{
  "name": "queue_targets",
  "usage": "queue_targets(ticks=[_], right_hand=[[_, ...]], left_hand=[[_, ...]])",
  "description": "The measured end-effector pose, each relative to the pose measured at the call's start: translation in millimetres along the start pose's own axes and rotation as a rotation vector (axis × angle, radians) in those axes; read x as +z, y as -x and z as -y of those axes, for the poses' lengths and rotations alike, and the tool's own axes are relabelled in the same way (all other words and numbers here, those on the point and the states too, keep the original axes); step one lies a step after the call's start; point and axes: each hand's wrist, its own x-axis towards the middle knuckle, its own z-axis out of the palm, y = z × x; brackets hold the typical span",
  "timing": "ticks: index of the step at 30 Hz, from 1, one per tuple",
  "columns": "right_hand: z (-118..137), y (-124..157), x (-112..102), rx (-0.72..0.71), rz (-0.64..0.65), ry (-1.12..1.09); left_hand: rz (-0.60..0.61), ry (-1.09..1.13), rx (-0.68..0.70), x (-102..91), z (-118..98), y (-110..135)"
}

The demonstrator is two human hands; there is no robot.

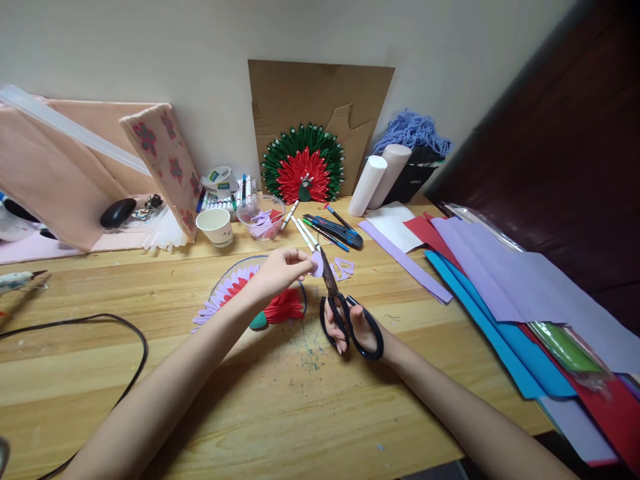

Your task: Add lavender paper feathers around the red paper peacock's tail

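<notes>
My left hand point(286, 270) pinches a small piece of purple paper point(317, 265) above the middle of the table. The fingers of my right hand point(345, 327) are in the black handle loops of a pair of scissors point(331, 283), whose blades point away from me and lie against the paper's right edge. Purple paper scraps point(343, 269) lie just right of the blades. Below my left forearm, partly hidden by it, is a round craft piece with purple and red petals point(283, 307) and a green part point(259, 321).
A red and green peacock craft point(303, 163) leans on cardboard point(320, 87) at the back. Markers point(303, 235), a utility knife point(335, 231), a paper cup point(215, 227) and a clear bowl point(245, 217) stand behind my hands. Coloured sheets point(500, 267) lie right; a black cable point(143, 340) curves left.
</notes>
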Motion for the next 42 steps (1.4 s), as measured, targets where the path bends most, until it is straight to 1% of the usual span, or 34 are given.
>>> queue_targets(ticks=[5, 8, 15, 18, 21, 24, 32, 36, 38, 39, 42], right_hand=[[6.2, 3.9, 3.0, -0.013, -0.04, 0.076], [11.5, 4.7, 5.6, -0.024, -0.055, 0.123], [16.3, 2.9, 9.5, 0.005, -0.096, 0.094], [17.3, 2.2, 10.8, 0.026, -0.104, 0.066], [19.4, 1.6, 11.9, 0.037, -0.126, 0.067], [21.6, 1.7, 12.6, 0.05, -0.142, 0.072], [18.0, 4.0, 12.5, 0.01, -0.164, 0.196], [17.0, 4.2, 4.9, -0.019, -0.24, 0.265], [22.1, 5.3, -3.6, -0.017, -0.307, 0.36], [26.4, 6.3, -8.7, -0.005, -0.344, 0.448], [43.2, 10.6, -24.8, 0.055, -0.464, 0.871]], left_hand=[[0.002, 0.019, -0.027, 0.2, -1.5, -0.2], [-0.001, 0.017, -0.019, -0.1, -1.4, -0.1], [-0.001, -0.035, 0.019, -1.5, 4.7, -1.6], [-0.001, 0.019, 0.006, -0.2, 5.8, -3.0], [0.006, 0.126, -0.033, 1.6, 4.5, -3.4], [-0.011, 0.189, -0.061, 2.8, 1.6, -2.4], [-0.033, 0.164, -0.074, 1.9, -2.8, -0.3], [-0.037, 0.159, -0.086, 1.1, -1.7, -1.5], [-0.015, 0.152, -0.083, -0.4, -0.6, -2.0], [0.008, 0.141, -0.074, -1.7, 0.3, -2.2], [0.081, 0.08, -0.032, -8.4, 4.4, -2.6]])
